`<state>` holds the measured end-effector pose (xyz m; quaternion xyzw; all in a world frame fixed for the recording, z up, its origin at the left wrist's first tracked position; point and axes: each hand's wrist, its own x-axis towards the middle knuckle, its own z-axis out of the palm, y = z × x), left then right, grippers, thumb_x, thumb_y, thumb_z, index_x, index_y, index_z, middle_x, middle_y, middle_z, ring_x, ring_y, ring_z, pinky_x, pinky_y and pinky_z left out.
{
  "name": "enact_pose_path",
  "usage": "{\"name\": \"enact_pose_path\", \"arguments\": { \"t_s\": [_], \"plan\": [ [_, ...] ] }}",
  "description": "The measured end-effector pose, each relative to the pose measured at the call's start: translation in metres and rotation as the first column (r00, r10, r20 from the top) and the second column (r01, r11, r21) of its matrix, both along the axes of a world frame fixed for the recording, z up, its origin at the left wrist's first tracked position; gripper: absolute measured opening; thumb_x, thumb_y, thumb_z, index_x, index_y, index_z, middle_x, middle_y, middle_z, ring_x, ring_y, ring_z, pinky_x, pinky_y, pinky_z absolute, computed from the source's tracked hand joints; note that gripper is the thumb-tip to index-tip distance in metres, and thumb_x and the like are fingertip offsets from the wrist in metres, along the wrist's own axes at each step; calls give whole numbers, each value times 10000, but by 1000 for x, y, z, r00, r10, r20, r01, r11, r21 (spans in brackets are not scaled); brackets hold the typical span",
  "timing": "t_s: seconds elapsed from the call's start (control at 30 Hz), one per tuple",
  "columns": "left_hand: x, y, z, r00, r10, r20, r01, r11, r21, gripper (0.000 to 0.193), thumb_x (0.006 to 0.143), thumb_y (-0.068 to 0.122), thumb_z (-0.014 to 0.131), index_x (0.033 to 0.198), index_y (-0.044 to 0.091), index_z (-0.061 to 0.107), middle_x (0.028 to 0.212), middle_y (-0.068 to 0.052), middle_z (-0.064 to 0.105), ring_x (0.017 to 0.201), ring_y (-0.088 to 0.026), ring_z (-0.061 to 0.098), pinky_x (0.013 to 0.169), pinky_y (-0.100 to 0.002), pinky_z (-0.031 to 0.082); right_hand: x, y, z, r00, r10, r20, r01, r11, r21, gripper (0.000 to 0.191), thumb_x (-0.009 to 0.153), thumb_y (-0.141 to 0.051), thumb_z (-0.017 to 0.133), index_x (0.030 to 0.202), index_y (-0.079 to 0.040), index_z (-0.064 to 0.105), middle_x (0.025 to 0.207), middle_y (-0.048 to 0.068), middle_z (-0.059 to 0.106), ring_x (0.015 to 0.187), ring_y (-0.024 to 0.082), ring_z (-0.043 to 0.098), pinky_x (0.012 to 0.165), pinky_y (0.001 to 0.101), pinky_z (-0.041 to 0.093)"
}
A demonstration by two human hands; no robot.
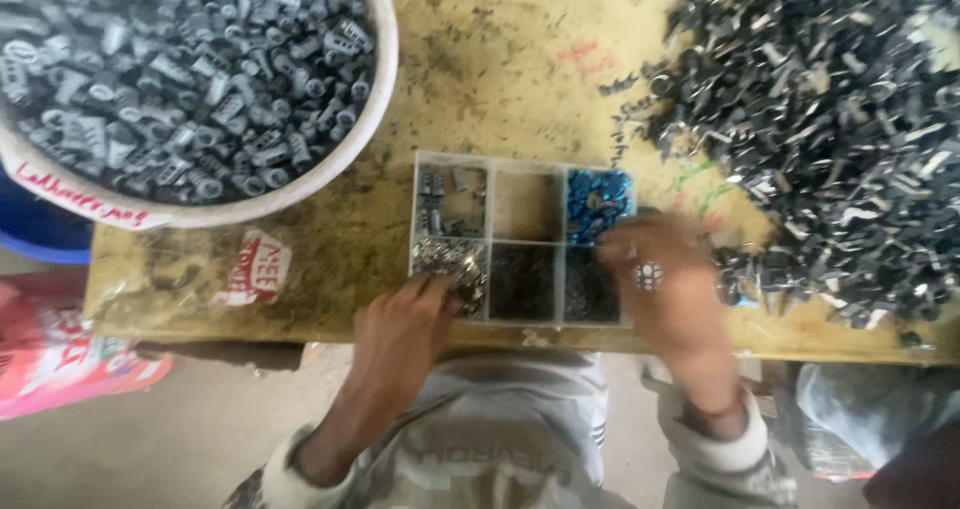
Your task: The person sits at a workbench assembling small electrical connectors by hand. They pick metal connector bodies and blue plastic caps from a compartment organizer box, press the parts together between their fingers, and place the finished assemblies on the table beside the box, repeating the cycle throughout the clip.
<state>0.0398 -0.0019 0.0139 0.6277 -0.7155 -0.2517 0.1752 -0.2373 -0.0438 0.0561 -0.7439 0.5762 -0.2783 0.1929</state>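
Observation:
A clear plastic sorting tray (491, 241) with several compartments lies on the yellowish work board. My left hand (405, 334) rests at its near-left compartment, fingers curled into a heap of small shiny metal parts (447, 260). Wearing a ring, my right hand (665, 294) hovers over the tray's right side, next to the compartment of blue parts (597, 202); it is blurred, and whether it holds anything cannot be told. The two near compartments to the right hold dark small pieces (525, 281). The far-left compartment holds a few grey plugs.
A large white basin (385, 64) full of grey plastic plugs stands at the far left, above a blue tub (40, 231). A wide heap of dark metal clips (830, 119) covers the board's right side. A pink bag (60, 354) lies on the floor at left.

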Motion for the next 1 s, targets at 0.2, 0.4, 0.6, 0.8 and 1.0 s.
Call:
{"name": "enact_pose_path", "arguments": {
  "t_s": [0.2, 0.4, 0.6, 0.8, 1.0],
  "plan": [
    [0, -5, 7, 994, -58, -94, 52, 996, -69, 124, 877, 95, 662, 995, 91, 622, 977, -98, 710, 899, -349, 695, 690, -502, 535, 57, -3, -20, 858, 457, -235, -413, 885, 216, 227, 837, -172, 715, 995, -31, 636, 1016, 170, 616, 938, 388, 608, 683, 519, 489],
    [2, -4, 9, 964, 5, -267, -10, 1000, -17, 190, 832, 89, 739, 950, 61, 593, 875, -132, 709, 795, -349, 703, 665, -466, 540, 51, -1, -31, 853, 467, -232, -427, 881, 202, 264, 807, -186, 709, 988, -15, 622, 1024, 196, 597, 923, 408, 603, 671, 519, 492],
    [1, -2, 1, 833, 2, -553, -57, 995, -83, 169, 888, 46, 761, 1055, 48, 735, 998, -106, 764, 803, -178, 746, 662, -292, 604, 55, -2, -26, 933, 353, -78, -322, 910, 260, 140, 923, -111, 643, 1034, -28, 628, 1000, 145, 601, 882, 348, 625, 707, 438, 512],
    [-26, -4, -16, 343, 310, -887, 134, 918, 373, 134, 970, 12, 709, 1097, -25, 731, 908, -90, 732, 758, -123, 702, 658, -256, 612, 36, 20, -33, 603, -171, 779, -445, 738, 507, 117, 1002, -73, 596, 1112, -33, 596, 1091, 48, 554, 823, 110, 562, 661, 250, 463],
    [-46, -2, -20, 216, 283, -935, 149, 936, 318, 178, 986, -2, 676, 1161, -30, 685, 955, -94, 749, 842, -120, 730, 725, -266, 647, 32, 35, -58, 442, -332, 833, -392, 764, 512, 124, 999, -126, 608, 1035, -8, 619, 1208, 45, 589, 803, 104, 611, 641, 238, 473]
  ]
}}
